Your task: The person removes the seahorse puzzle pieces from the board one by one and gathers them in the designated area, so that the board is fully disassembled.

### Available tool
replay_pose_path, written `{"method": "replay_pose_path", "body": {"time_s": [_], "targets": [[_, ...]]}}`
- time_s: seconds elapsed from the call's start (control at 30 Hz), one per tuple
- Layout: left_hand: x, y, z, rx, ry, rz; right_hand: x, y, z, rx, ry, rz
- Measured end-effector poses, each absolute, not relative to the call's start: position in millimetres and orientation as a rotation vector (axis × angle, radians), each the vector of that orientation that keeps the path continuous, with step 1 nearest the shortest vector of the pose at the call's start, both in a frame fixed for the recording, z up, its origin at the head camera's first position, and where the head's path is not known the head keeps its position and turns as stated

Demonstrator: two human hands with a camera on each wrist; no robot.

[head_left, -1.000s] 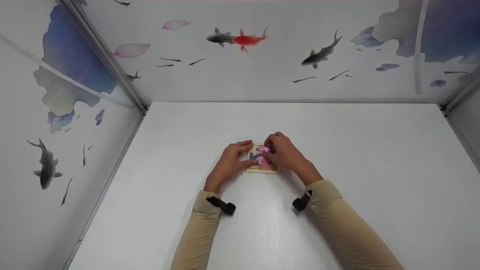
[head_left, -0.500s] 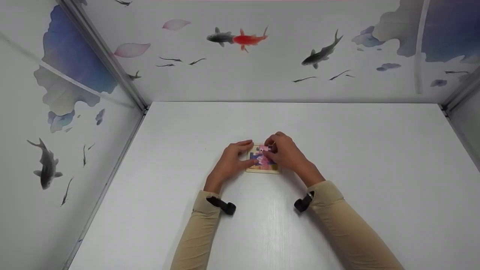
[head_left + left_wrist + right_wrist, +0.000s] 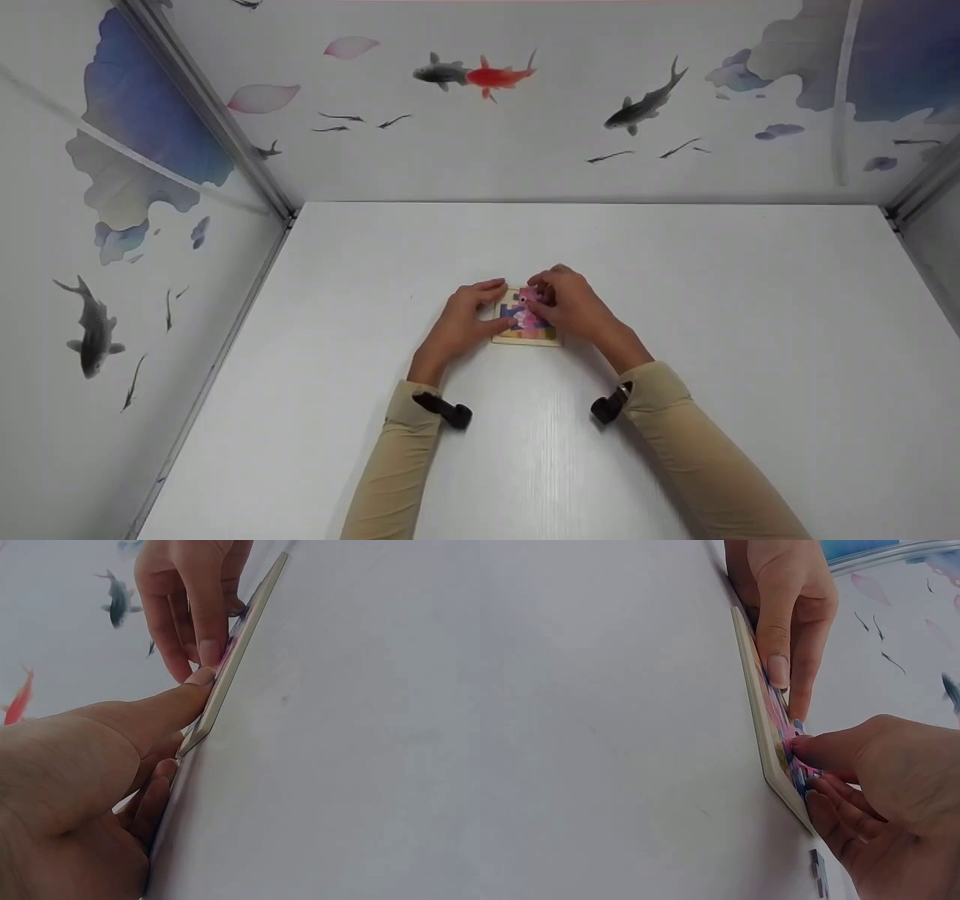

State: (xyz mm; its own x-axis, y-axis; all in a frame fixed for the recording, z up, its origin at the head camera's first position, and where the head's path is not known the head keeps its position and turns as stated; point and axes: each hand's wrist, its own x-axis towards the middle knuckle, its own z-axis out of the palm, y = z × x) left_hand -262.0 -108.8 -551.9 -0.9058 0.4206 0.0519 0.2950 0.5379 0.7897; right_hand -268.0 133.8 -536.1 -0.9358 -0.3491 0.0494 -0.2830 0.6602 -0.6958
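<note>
A small square jigsaw puzzle in a pale wooden tray [image 3: 526,344] lies on the white table, its picture pink, blue and yellow. My left hand [image 3: 459,321] grips the tray's left side, thumb on top of the picture and fingers along the outer edge. At the upper right of the tray, my right hand [image 3: 576,304] pinches a pink puzzle piece [image 3: 527,295] between thumb and fingers. In the right wrist view that pink piece [image 3: 801,752] sits close over the picture, partly hidden by the thumb. The right hand covers the tray's upper right corner.
Just past the tray in the right wrist view, a small dark loose puzzle piece [image 3: 819,874] lies on the table. White panels printed with fish [image 3: 641,105] and petals enclose the table [image 3: 375,255] at the back and sides. Each wrist wears a black strap camera [image 3: 609,406].
My right wrist and forearm have shifted slightly to the right while the fingers stay at the pink piece. The left hand and the tray have not moved.
</note>
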Motion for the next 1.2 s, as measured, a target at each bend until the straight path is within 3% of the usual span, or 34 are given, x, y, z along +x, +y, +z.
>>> {"method": "replay_pose_path", "body": {"time_s": [0.83,1.2], "targets": [[-262.9,-107.6,-551.5,0.631,2.643,1.288,-266.4,135.3,-535.2,-0.586,2.778,-1.124],[-261.8,-108.4,-551.8,0.617,2.621,1.314,-257.8,160.6,-533.3,-0.571,2.807,-1.207]]}}
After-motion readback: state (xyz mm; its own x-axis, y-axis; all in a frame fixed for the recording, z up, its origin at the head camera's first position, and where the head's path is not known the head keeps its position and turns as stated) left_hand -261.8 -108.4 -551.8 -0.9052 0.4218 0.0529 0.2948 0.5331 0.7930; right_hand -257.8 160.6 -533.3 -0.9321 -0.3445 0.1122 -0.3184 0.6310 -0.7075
